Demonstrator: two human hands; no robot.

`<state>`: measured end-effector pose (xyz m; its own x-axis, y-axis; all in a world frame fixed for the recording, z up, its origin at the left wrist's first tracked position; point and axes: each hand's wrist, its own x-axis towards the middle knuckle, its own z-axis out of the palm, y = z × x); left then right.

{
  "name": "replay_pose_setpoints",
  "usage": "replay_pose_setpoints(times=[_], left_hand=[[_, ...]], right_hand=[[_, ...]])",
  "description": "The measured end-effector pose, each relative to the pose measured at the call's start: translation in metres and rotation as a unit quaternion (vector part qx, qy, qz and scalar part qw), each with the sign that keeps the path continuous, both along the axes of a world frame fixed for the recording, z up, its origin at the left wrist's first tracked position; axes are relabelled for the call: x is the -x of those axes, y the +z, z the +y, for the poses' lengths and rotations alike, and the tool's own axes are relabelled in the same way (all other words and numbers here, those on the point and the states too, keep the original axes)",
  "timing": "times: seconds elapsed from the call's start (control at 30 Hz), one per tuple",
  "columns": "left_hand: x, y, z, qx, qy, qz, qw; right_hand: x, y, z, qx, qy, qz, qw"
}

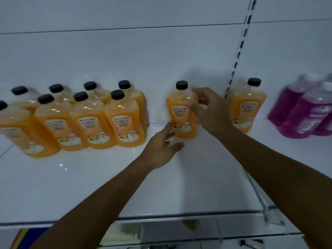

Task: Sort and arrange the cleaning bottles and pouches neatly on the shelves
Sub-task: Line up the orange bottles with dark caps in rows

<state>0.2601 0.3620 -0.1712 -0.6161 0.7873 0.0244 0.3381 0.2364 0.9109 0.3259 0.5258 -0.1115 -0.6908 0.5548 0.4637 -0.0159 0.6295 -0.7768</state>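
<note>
Both hands at one orange bottle (pixel 181 112) on the shelf (pixel 107 186).
Right hand (pixel 210 112) grips its shoulder; left hand (pixel 161 148), fingers spread, touches its base.

Two bare forearms are visible, ending in the left hand (pixel 162 144) and right hand (pixel 211 112). No sleeves, gloves, rings or watches are worn.

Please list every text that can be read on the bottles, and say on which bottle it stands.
"床のドアや窓を 強く掃除する": label of the orange bottle held by the right hand; the smaller lines below are unreadable.
Grouped orange bottles: same label design, blurred.
Far-right orange bottle: blurred.
Purple bottles: blurred.
</note>
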Motion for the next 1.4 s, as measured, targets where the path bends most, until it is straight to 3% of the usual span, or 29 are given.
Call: replay_pose_setpoints(times=[0.3,0.57,0.73,1.0,1.2,1.4], left_hand=[[0.02,0.01,-0.04,-0.013,0.046,0.039,0.998],[0.026,0.007,-0.04,0.006,0.038,0.064,0.997],[0.022,0.004,-0.035,0.018,0.055,0.087,0.995],[0.005,0.002,0.008,0.081,0.045,0.104,0.99],[-0.011,0.0,0.067,0.058,-0.023,0.067,0.996],[-0.022,0.002,0.12,0.019,-0.048,0.028,0.998]], right_hand=[[0.061,-0.003,-0.026,0.001,0.112,0.001,0.994],[0.065,-0.003,-0.023,-0.106,0.089,-0.004,0.99],[0.059,-0.005,-0.02,-0.11,0.08,-0.017,0.991],[-0.002,-0.008,0.004,-0.087,0.032,0.022,0.995],[-0.059,0.003,0.051,-0.107,-0.108,0.093,0.984],[-0.089,0.002,0.103,-0.104,-0.182,0.024,0.977]])
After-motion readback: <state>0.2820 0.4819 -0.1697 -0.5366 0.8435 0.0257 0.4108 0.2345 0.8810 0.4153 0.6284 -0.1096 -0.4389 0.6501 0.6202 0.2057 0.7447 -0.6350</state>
